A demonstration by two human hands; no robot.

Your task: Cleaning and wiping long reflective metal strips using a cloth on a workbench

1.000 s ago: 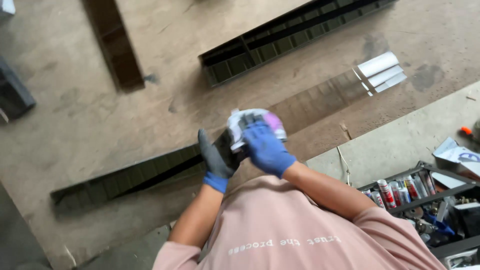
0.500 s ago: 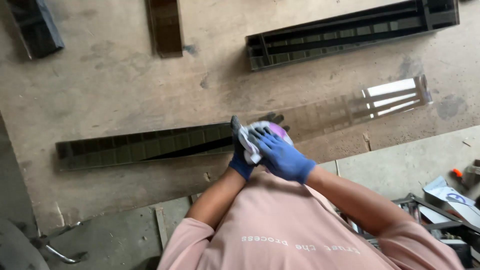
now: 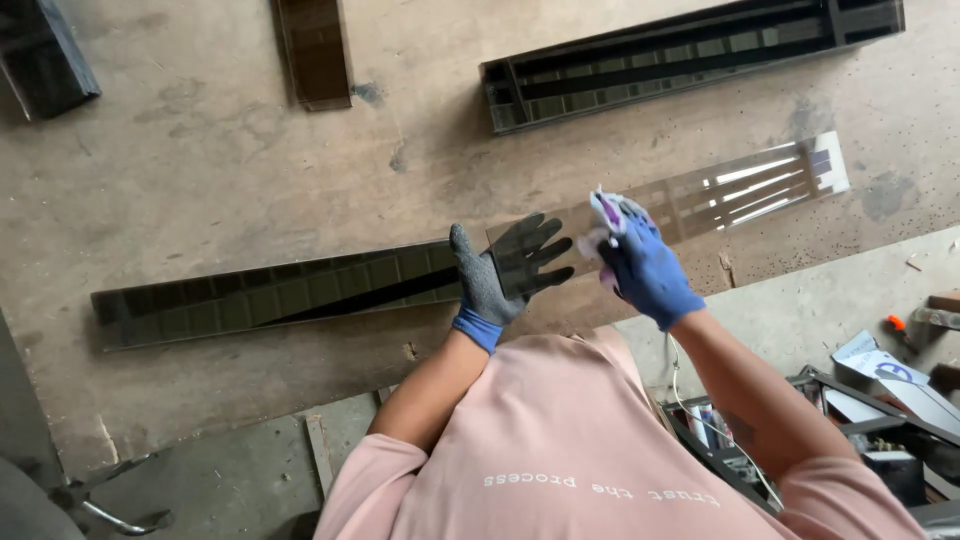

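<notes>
A: Change vs. 0.5 s ago?
B: Hands separated. Left hand (image 3: 505, 275) splayed flat, fingers released, by the glass strip (image 3: 690, 200) on surface; right hand (image 3: 645, 270) fingers clenched on crumpled cloth (image 3: 607, 215).

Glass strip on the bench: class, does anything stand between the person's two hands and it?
Nothing visible does. The left hand already lies against the glass strip, fingers spread. The right hand holds a crumpled cloth right at the glass, so only the cloth lies between.

I'm looking at a workshop: scuffed plywood tabletop (image 3: 200, 200), long glass strips (image 3: 700, 195), dark framed channels (image 3: 690, 60) at 1 o'clock, tool clutter (image 3: 880, 400) at 4 o'clock.
</notes>
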